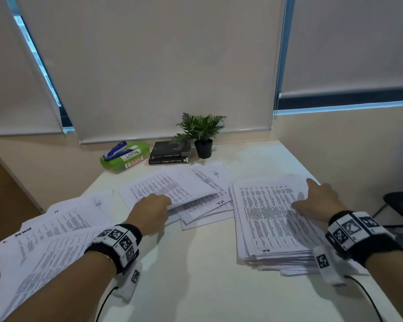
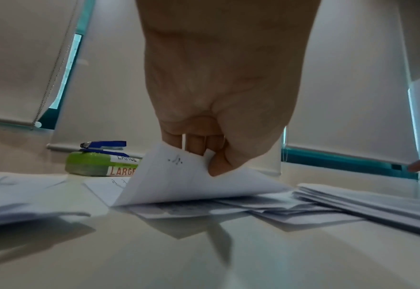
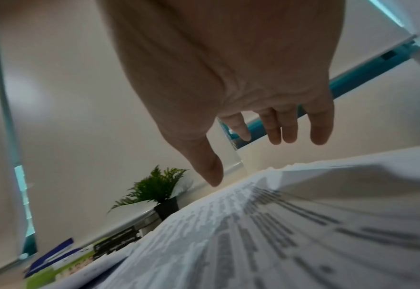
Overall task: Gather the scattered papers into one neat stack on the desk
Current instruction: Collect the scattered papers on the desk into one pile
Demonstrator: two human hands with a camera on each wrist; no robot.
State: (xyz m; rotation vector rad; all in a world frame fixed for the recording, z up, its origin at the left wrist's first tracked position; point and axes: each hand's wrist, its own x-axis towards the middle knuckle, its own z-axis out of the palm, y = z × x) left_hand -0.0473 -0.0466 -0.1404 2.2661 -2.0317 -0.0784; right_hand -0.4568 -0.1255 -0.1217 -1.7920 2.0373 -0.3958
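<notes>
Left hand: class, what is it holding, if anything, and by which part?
The left hand pinches a loose sheet of paper by its lifted near edge, thumb against fingers; the sheet's far part lies on the scattered papers.

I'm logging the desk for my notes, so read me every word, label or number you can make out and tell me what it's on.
"LARGE", black on a white label, on top of the green plastic box.
"LARGE", red, on the side of the same box.
"HA", handwritten, on a loose white sheet in the middle pile.
Spine titles of the two black books: too small to read.
Printed text on the tall paper stack and handwriting on the left sheets: blurred, unreadable.
</notes>
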